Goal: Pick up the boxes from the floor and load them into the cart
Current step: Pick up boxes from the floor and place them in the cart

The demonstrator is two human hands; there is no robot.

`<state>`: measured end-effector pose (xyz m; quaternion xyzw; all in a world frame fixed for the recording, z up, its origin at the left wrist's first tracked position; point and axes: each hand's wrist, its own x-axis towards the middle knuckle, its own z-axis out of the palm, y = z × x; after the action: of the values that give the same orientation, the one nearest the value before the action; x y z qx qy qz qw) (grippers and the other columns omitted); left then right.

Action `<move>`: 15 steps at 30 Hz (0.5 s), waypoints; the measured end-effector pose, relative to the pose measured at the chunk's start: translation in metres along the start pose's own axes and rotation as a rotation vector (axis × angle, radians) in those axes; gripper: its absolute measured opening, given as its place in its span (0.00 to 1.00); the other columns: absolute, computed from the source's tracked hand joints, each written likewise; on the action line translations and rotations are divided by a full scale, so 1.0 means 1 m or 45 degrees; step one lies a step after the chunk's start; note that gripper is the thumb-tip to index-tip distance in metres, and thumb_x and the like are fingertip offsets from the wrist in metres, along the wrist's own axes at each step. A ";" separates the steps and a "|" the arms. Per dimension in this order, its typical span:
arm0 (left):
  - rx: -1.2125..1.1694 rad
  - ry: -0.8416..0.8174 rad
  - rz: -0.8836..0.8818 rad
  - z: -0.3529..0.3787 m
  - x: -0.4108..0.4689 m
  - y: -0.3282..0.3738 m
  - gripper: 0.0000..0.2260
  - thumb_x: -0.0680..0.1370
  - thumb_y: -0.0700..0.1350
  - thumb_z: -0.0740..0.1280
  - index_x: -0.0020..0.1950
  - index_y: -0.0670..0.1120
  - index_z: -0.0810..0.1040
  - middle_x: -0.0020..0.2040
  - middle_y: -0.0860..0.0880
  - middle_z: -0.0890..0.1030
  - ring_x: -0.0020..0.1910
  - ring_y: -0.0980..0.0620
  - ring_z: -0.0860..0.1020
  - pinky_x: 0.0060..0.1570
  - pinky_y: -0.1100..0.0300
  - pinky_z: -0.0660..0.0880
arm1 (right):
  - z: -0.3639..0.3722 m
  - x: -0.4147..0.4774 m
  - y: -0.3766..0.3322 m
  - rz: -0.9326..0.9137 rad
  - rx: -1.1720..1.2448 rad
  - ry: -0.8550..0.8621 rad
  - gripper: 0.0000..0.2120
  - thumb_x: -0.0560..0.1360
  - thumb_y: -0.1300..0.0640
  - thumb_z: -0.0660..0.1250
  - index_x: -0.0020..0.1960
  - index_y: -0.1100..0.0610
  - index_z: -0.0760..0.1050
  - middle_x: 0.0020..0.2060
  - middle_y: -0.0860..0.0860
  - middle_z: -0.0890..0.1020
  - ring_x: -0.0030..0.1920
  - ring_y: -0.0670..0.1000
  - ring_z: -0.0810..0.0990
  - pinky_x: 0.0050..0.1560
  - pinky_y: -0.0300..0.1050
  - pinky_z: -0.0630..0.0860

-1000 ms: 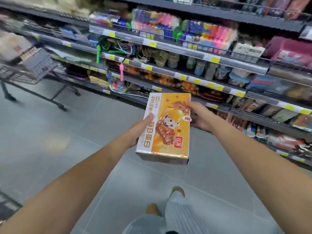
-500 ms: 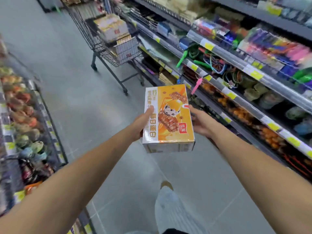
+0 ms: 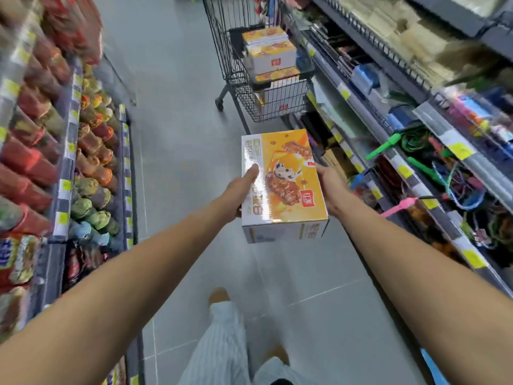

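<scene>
Left shelf: blurred snack packs in red, orange, green. Left hand grips the box at its left edge, thumb on the top face, fingers hidden beneath. Box is orange and white, held mid-aisle above the grey floor. Cart stands ahead, well apart from it, with at least 3 stacked boxes inside. Right hand clasps the box's right side. Right shelf: mixed goods, yellow tags.

The box is hiding the right hand's fingers; the cart is running off frame at 12 o'clock; 9 o'clock shelves are showing blurred.
</scene>
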<state>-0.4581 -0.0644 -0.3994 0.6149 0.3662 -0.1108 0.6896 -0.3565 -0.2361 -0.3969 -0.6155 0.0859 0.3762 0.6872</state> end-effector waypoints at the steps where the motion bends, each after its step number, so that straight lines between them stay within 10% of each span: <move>1: -0.009 0.017 0.007 -0.009 0.010 0.010 0.22 0.77 0.64 0.59 0.55 0.47 0.77 0.54 0.42 0.83 0.53 0.40 0.82 0.58 0.42 0.76 | 0.011 0.011 -0.007 -0.019 -0.004 -0.002 0.15 0.77 0.50 0.62 0.57 0.57 0.78 0.48 0.60 0.83 0.47 0.61 0.81 0.61 0.61 0.75; 6: -0.015 0.039 0.063 -0.059 0.073 0.062 0.22 0.77 0.64 0.60 0.55 0.47 0.78 0.54 0.41 0.83 0.52 0.40 0.82 0.58 0.41 0.76 | 0.063 0.081 -0.047 -0.036 0.018 0.003 0.12 0.81 0.53 0.56 0.48 0.57 0.76 0.31 0.53 0.83 0.28 0.53 0.82 0.33 0.42 0.80; 15: -0.047 0.034 0.054 -0.146 0.174 0.147 0.22 0.77 0.63 0.60 0.57 0.46 0.78 0.54 0.42 0.83 0.51 0.41 0.82 0.56 0.42 0.77 | 0.153 0.188 -0.112 -0.048 -0.006 0.024 0.17 0.82 0.54 0.53 0.41 0.57 0.74 0.25 0.52 0.81 0.23 0.51 0.79 0.27 0.37 0.77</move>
<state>-0.2999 0.1556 -0.3947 0.6112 0.3643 -0.0811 0.6980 -0.2074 -0.0152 -0.3838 -0.6223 0.0799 0.3574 0.6918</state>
